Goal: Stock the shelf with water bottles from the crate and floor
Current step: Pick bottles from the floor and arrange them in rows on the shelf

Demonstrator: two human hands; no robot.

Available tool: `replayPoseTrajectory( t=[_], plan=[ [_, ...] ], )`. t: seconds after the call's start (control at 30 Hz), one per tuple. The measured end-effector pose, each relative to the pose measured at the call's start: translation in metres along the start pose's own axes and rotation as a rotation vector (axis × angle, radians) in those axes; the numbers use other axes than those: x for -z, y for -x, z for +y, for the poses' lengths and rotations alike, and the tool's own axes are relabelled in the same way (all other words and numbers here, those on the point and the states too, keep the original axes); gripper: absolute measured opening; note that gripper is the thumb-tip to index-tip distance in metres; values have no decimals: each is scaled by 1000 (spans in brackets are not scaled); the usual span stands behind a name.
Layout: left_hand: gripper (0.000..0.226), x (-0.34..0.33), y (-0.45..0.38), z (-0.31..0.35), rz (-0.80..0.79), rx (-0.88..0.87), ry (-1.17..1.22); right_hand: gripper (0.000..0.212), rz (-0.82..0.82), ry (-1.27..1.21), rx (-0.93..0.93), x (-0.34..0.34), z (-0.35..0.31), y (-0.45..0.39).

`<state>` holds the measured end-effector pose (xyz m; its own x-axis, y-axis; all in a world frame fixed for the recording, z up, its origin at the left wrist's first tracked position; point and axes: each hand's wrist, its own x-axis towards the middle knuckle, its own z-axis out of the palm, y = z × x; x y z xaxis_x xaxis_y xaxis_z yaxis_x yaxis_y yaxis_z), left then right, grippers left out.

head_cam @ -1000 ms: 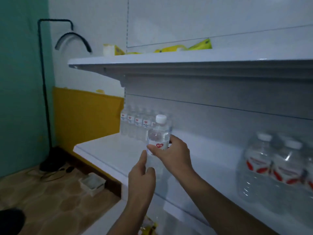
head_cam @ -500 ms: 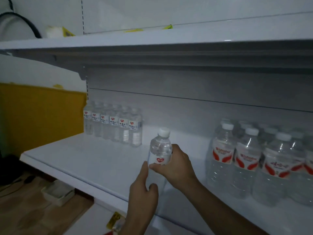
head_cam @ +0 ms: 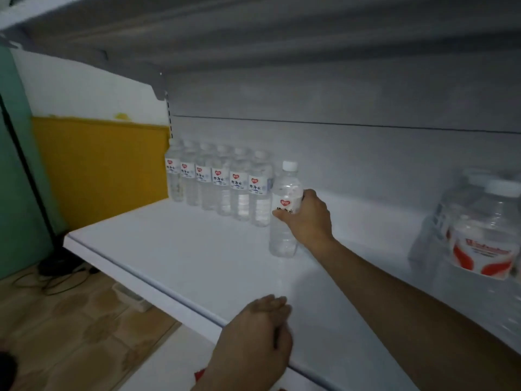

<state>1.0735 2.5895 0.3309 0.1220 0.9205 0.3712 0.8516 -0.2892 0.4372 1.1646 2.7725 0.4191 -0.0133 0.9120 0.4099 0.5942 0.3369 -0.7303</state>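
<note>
A small clear water bottle (head_cam: 284, 210) with a white cap and red-heart label stands upright on the white shelf (head_cam: 174, 255), at the right end of a row of several matching bottles (head_cam: 220, 182) against the back panel. My right hand (head_cam: 307, 218) grips its middle from the right side. My left hand (head_cam: 253, 342) hovers low at the shelf's front edge, fingers loosely curled, holding nothing.
A pack of larger bottles with red-and-white labels (head_cam: 479, 238) stands at the shelf's right end. Another shelf (head_cam: 253, 29) hangs close overhead. Below left are a brown tiled floor (head_cam: 70, 328), black cables (head_cam: 56, 277) and a small white tray (head_cam: 129, 294).
My right hand carried the bottle left and back, and set it down beside the row. My left hand let go of the bottle and dropped to the shelf's front edge.
</note>
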Motion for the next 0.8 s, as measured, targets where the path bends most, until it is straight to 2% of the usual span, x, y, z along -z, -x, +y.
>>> replayPoseTrajectory(
  t=[0.2,0.3,0.6,0.8],
  plan=[
    [42,-3,-3,-16,72,-39,-12,64,82,6,-7,-38,13,-56],
    [51,0,-2,-14,36,-28,13,66,108,8,9,-49,17,-73],
    [59,2,2,-8,47,-73,-20,68,219,52,38,-66,19,-80],
    [44,2,3,-7,77,-90,-49,76,149,88,25,-59,15,-79]
  ],
)
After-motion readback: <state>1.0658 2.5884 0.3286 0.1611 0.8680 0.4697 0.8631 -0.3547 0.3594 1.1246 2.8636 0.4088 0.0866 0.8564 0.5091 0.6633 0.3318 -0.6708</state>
